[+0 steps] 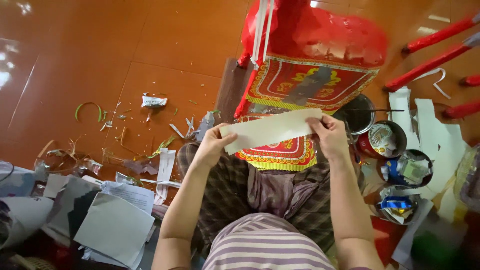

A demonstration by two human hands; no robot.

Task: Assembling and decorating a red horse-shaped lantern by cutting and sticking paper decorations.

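Note:
A pale cream paper strip is stretched between both hands above my lap. My left hand pinches its left end and my right hand pinches its right end. Just beyond the strip stands a red paper-covered frame object with red and gold patterned panels, one panel showing below the strip. I sit on the floor in checked trousers and a striped top.
Tins and small pots with scraps stand to the right, with white paper pieces and red sticks. Grey and white paper sheets pile at left. Paper and green scraps litter the orange tiled floor.

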